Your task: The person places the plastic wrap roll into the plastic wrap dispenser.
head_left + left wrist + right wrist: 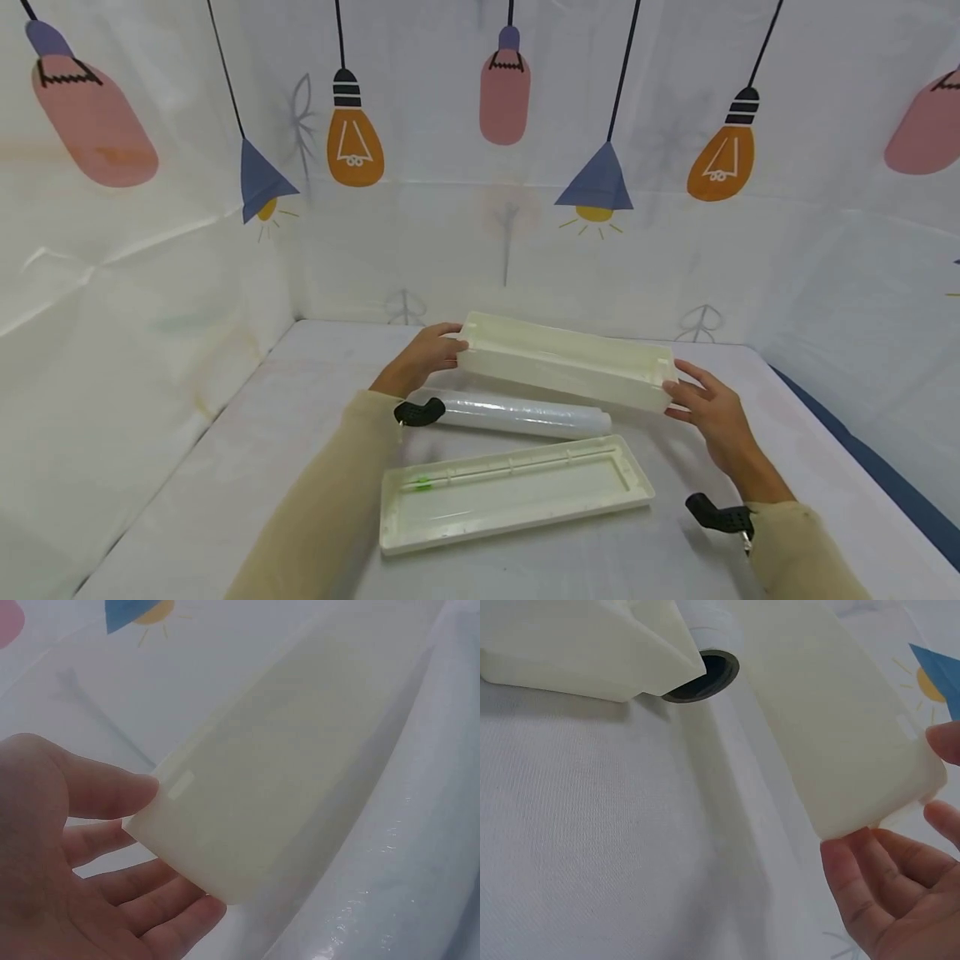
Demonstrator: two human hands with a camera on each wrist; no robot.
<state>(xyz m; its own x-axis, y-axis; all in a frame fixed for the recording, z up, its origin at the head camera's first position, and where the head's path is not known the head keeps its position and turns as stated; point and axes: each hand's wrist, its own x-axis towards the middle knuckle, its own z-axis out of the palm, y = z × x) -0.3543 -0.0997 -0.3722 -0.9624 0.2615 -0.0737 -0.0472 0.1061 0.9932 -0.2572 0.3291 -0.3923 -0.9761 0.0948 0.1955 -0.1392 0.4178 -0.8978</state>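
Both hands hold a long cream plastic box (562, 372) by its two short ends, its hollow side facing up. My left hand (424, 358) grips the left end, thumb on the near face and fingers beneath, as the left wrist view shows. At the other end, my right hand (712, 417) pinches the corner with thumb and fingers. In front of the box lies a roll of clear plastic film (517, 415); its dark hollow core (705, 679) shows in the right wrist view. Nearest the body, a shallow cream lid (517, 500) lies inner side up.
A green slider (422, 483) sits on a thin rail (517, 468) along the lid. The white tabletop (247, 467) meets a white sheet (450, 250) with printed lamps behind and at the left. Black camera mounts (720, 513) stick out from both wrists.
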